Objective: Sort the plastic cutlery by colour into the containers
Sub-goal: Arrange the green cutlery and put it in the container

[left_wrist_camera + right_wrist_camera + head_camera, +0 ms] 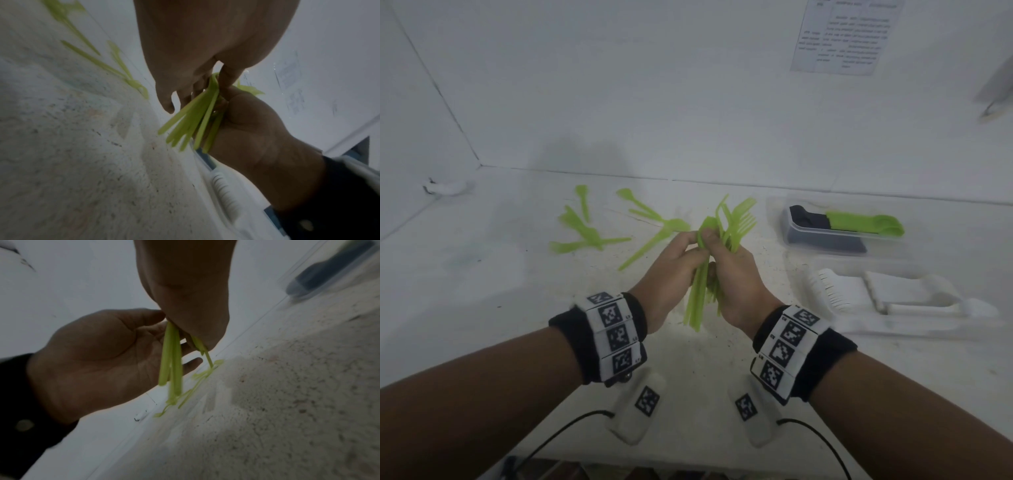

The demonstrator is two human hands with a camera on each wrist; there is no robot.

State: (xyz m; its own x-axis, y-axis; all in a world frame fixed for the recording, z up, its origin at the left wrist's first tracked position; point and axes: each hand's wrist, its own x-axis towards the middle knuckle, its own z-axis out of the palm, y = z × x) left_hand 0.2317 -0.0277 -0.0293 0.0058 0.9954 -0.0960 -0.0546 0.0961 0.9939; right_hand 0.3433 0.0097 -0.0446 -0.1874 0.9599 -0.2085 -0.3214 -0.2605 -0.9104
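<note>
Fingers: the right hand (732,274) has its fingers curled round a bundle of green forks (726,226), thumb pressed on the necks; the left hand (671,270) pinches the same bundle from the other side with its thumb and fingertips, the lower fingers (191,363) looser and nearly straight in the right wrist view.
Bundle: held above the table (482,291) between both hands, tines fanned up and away, handles hanging down toward the person and splayed unevenly.
Handling: I judge the forks very light, thin and a little springy, with smooth handles that slide against one another; the tines look the weakest part.
Where to hold: best round the necks and upper handles, where the pieces lie closest, with a firm wrap so none slips out of the bottom.
White container (893,308): near right on the table, holding white cutlery (825,287).
Clear container (791,236): further right, holding dark blue pieces (811,219) with green spoons (866,224) lying over them.
Loose green cutlery (585,229): scattered on the table beyond the hands, to the left, well apart from both containers.
Far: a printed sheet (846,34) on the wall.
</note>
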